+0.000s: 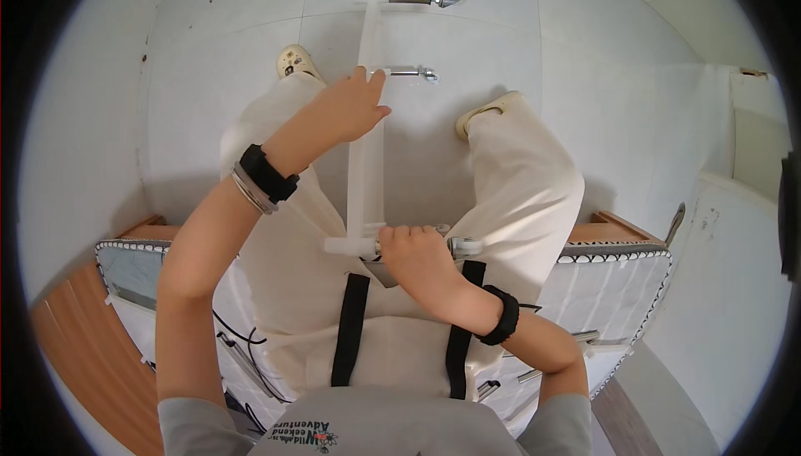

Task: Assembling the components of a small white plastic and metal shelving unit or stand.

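A grey shirt (pixel 392 414) at the near edge bears dark printed lettering (pixel 304 439), upside down. 2 black straps (pixel 350 331) lie on the cream trousers (pixel 526 181). The trimmed edge of a padded seat (pixel 617 268) runs left and right of the hips. The right hand (pixel 415 260), wrist bent inward, has its fingers curled together over the near crosspiece of a white frame (pixel 365 181), which stretches near to far between the knees; a caster (pixel 464 246) sits just right of that hand. The left hand (pixel 350 105) reaches across the frame, thumb apart, fingertips at the nearer of 2 far metal stems (pixel 409 72); whether they grip, I cannot tell. Pale floor (pixel 492 30) extends beyond, with walling along the left.
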Demonstrator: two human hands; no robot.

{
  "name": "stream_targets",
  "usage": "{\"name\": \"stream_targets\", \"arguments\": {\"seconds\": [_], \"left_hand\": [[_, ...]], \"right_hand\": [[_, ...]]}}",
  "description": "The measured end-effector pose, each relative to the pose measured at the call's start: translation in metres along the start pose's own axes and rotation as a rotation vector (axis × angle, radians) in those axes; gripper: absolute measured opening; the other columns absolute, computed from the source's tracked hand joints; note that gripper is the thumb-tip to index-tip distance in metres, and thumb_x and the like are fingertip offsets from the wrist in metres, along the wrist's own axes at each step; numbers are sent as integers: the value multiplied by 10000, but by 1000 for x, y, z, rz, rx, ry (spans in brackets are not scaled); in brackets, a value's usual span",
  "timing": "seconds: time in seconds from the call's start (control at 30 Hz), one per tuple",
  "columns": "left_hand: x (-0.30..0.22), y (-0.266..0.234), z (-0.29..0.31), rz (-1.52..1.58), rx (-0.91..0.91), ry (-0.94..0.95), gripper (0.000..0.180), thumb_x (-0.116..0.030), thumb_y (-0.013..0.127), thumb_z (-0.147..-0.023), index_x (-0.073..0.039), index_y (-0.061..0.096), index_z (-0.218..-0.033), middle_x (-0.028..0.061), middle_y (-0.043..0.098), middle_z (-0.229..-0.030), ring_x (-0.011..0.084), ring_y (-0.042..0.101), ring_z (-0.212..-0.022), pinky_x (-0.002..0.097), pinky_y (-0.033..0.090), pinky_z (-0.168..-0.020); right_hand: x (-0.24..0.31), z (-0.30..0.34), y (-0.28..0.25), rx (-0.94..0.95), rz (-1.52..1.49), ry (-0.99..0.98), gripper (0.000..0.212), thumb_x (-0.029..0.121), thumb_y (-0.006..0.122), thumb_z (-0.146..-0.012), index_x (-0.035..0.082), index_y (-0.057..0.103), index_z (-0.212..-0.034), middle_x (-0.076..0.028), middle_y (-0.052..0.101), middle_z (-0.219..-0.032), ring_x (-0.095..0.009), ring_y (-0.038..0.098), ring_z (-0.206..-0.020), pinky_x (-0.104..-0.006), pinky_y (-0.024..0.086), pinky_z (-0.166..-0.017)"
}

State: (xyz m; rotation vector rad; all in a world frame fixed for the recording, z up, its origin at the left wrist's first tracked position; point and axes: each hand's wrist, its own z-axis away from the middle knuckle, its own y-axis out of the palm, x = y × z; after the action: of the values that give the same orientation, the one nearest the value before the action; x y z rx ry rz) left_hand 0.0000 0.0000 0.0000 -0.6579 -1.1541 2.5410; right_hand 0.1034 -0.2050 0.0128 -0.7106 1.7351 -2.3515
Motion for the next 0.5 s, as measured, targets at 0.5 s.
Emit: {"name": "stream_targets", "arguments": {"seconds": [0.5], "left_hand": [[-17,21,124,39,226,221,339,-303,552,-838,-12,474,-993,170,567,-833,340,545,-815,406,427,-700]], "right_hand": [[-12,7,4,-48,72,11,74,118,570,-688,91,501,-697,-30,538,-586,-175,582,-533,-273,428,-498]]}}
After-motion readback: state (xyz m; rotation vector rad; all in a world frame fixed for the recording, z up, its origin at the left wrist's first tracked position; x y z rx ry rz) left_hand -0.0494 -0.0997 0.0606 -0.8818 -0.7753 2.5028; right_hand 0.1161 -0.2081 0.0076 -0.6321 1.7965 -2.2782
